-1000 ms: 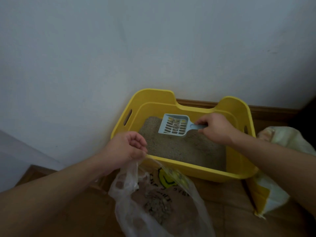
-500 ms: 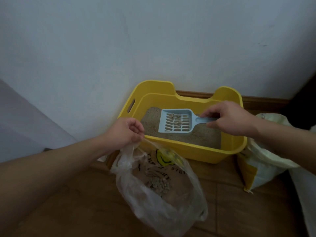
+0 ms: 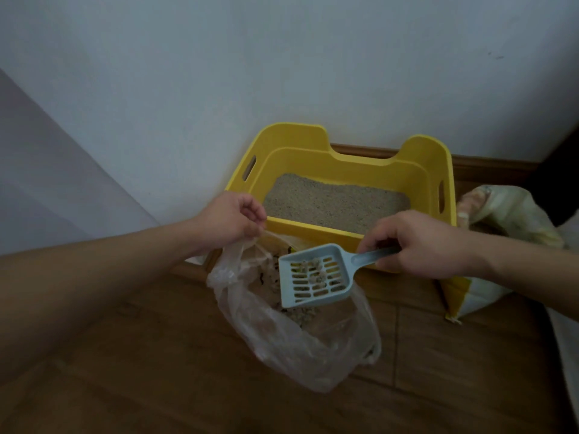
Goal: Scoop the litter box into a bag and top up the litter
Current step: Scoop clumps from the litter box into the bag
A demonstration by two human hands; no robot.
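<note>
A yellow litter box (image 3: 416,170) stands against the white wall, with grey-beige litter (image 3: 332,203) spread flat inside. In front of it on the floor sits a clear plastic bag (image 3: 282,336) holding some scooped clumps. My left hand (image 3: 232,219) grips the bag's upper left edge and holds its mouth up. My right hand (image 3: 419,242) holds the handle of a pale blue slotted scoop (image 3: 315,280). The scoop hangs over the bag's mouth with a few small clumps lying on its slots.
A white and yellow litter sack (image 3: 488,245) leans right of the box. The floor (image 3: 156,371) is brown wood, with a wooden skirting board (image 3: 488,166) along the wall. A dark object (image 3: 560,183) stands at the far right.
My right hand carried the scoop out of the litter box, toward me and down, to above the bag's mouth. My left hand kept its grip on the bag. The camera tilted.
</note>
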